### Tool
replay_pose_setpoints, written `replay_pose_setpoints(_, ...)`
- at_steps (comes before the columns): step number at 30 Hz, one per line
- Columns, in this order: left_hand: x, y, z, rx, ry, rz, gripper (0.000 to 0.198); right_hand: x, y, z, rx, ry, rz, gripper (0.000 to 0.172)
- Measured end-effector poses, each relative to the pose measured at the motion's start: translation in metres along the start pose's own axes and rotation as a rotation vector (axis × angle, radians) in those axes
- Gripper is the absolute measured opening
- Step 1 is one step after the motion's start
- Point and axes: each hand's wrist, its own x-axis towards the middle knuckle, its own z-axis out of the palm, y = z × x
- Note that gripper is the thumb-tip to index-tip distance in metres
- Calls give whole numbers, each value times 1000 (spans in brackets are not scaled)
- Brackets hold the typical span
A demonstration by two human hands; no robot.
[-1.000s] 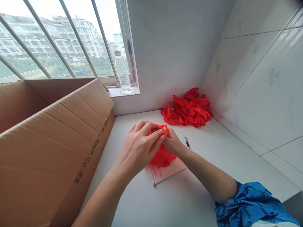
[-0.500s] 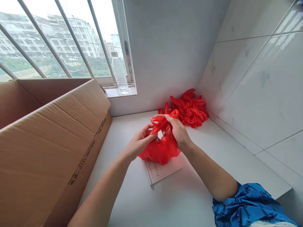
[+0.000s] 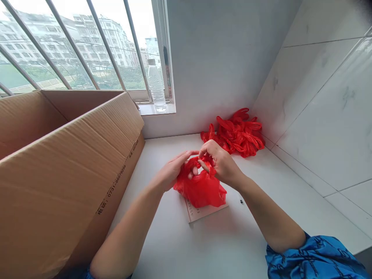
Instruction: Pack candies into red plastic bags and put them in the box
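Both my hands work on a red plastic bag (image 3: 202,190) that rests on a pinkish notepad (image 3: 203,211) on the white counter (image 3: 221,248). My left hand (image 3: 174,170) pinches the bag's handles from the left, fingers curled. My right hand (image 3: 221,162) grips the same handles from the right, fingers bent over them. The bag's body bulges below the hands.
A heap of red plastic bags (image 3: 236,133) lies in the far corner against the tiled wall (image 3: 325,108). A large open cardboard box (image 3: 66,162) fills the left. A water bottle (image 3: 157,87) stands on the window sill. A pen tip (image 3: 241,201) shows beside my right forearm.
The bag's handles, held up half a second ago, have come down and both hands have closed in over them. The view has shifted slightly.
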Motion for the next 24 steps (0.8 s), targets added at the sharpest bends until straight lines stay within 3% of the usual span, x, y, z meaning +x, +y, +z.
replay_pose_setpoints(3, -2, 0, 1, 100, -5, 28, 43, 0, 3, 4, -213, 91, -102, 8)
replay_pose_setpoints(8, -7, 4, 5, 114, 158, 238, 37, -2, -2, -7, -413, 161, -227, 27)
replay_pose_setpoints(13, -4, 7, -1, -76, 304, 317, 33, -17, -17, -26, -261, -102, -171, 41)
replay_pose_setpoints(20, 28, -18, -52, -184, 630, 401, 30, -34, -22, -51, -20, -474, 144, 48)
replay_pose_setpoints(24, 36, -28, -66, -157, 663, 391, 31, -35, -16, -62, 120, -610, 264, 44)
